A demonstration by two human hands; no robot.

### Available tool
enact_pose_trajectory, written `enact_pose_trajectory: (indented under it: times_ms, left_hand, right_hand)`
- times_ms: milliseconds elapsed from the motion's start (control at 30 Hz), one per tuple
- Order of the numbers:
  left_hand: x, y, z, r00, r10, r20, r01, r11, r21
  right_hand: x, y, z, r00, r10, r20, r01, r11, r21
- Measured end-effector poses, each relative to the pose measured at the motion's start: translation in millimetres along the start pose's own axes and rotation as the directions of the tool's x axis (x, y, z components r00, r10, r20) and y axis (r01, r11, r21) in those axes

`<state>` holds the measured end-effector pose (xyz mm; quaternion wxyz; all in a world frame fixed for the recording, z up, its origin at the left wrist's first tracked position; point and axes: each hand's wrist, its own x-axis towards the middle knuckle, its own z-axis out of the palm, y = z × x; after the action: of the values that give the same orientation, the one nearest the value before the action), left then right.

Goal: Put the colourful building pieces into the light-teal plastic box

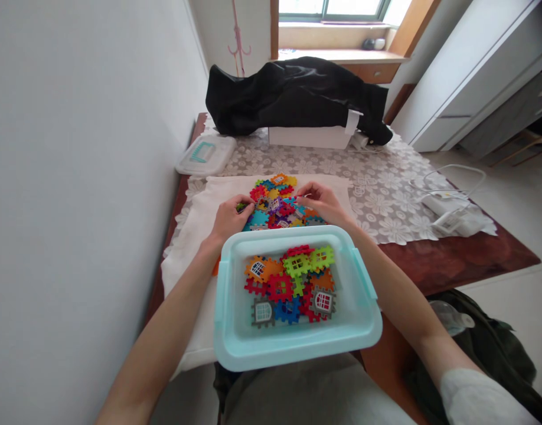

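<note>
Colourful interlocking plastic building tiles [275, 205] lie heaped on a white cloth, some with window lattices. At the heap's left side is my left hand [233, 217], its fingers closed around a green building tile that is mostly hidden. My right hand [322, 202] is over the heap's right side, thumb and fingers pinching a small tile with a reddish edge, hard to make out. Nearer to me, between my forearms, a light teal plastic bin [240, 348] holds more tiles in red, green, orange, blue and grey.
The white cloth [186, 271] lies over a lace tablecloth [381, 200] on the table. A clear lid [209, 156] with a teal handle is at the back left. Black fabric [297, 94] covers a white box behind. A white cable and pouch [457, 213] lie right; the wall is close left.
</note>
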<state>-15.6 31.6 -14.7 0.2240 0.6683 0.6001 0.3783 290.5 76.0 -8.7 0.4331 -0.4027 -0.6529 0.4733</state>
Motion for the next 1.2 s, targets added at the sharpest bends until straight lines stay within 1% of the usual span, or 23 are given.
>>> enact_pose_trajectory:
  times_ms: [133,233,333,400,533,600,700,767,833,933,1033,1100,1200]
  left_hand:
    - [-0.6,0.9,-0.4,1.0,0.009,0.003,-0.009,1.0,-0.009]
    - [-0.8,1.1,-0.6,1.0,0.014,0.005,-0.014,1.0,-0.013]
    - [-0.8,1.5,-0.9,1.0,0.004,0.009,-0.004,1.0,-0.007]
    - [-0.8,1.9,-1.0,1.0,0.004,0.01,-0.004,1.0,-0.003]
    - [-1.0,2.6,-0.6,1.0,0.007,0.002,-0.007,1.0,-0.006]
    - [-1.2,2.5,-0.3,1.0,0.004,0.004,-0.004,1.0,-0.011]
    - [-1.5,1.8,0.0,1.0,0.004,0.007,-0.004,1.0,-0.022]
    - [-1.6,1.1,0.2,1.0,0.003,0.007,-0.003,1.0,-0.031]
    - [-1.5,0.5,0.5,1.0,0.001,0.008,-0.001,0.999,-0.036]
    - [-1.4,0.2,0.7,1.0,-0.004,0.009,0.005,0.999,-0.038]
    - [-2.0,1.1,0.6,1.0,-0.013,0.003,0.013,0.999,-0.042]
    - [-2.8,2.0,0.2,1.0,-0.015,-0.001,0.015,0.999,-0.04]
    - [-3.2,1.9,0.0,1.0,-0.013,-0.002,0.013,0.999,-0.037]
  right_hand:
    - [-0.8,-4.9,1.1,1.0,0.0,-0.01,0.001,0.997,0.077]
    - [-3.0,-12.9,2.8,1.0,0.002,-0.023,0.003,0.978,0.207]
    - [-5.4,-19.5,1.3,1.0,0.018,-0.008,-0.014,0.942,0.336]
    - [-6.9,-21.5,-1.9,1.0,0.01,-0.002,-0.009,0.935,0.354]
    - [-9.8,-22.6,-9.4,1.0,-0.016,-0.012,0.019,0.951,0.309]
    - [-11.4,-24.5,-11.6,0.999,-0.041,0.007,0.036,0.949,0.312]
    - [-14.0,-29.6,-12.8,0.991,-0.107,0.079,0.066,0.911,0.406]
    - [-15.8,-33.1,-12.9,0.979,-0.14,0.146,0.052,0.871,0.488]
    - [-17.4,-35.5,-13.3,0.962,-0.155,0.226,0.012,0.847,0.531]
    - [-19.1,-37.2,-14.4,0.921,-0.165,0.352,-0.049,0.848,0.527]
    - [-20.0,-39.4,-15.2,0.875,-0.178,0.45,-0.085,0.859,0.505]
    - [-20.4,-41.4,-15.4,0.851,-0.19,0.489,-0.097,0.859,0.503]
    - [-21.1,-43.6,-15.5,0.843,-0.205,0.498,-0.103,0.846,0.523]
